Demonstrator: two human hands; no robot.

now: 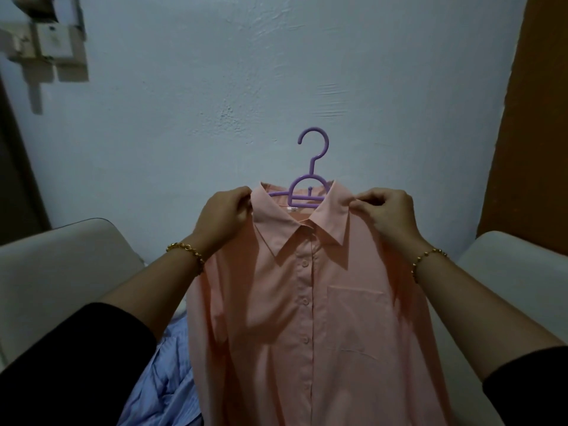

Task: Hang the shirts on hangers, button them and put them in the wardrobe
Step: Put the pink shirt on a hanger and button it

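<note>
A peach-pink shirt [307,318] hangs on a purple plastic hanger [310,167], held up in front of me with its front facing me. The placket looks closed down its length, with several buttons showing. My left hand [226,213] grips the shirt's shoulder beside the collar on the left. My right hand [388,215] pinches the shoulder seam at the collar's right edge. The hanger's hook sticks up free above the collar. The hanger's arms are hidden inside the shirt.
A blue striped shirt [166,382] lies crumpled below, at the lower left. White cushioned armrests [61,272] flank me on both sides. A pale wall [246,87] stands ahead, with a brown wooden panel [534,118] at the right and a switch box [52,41] at the upper left.
</note>
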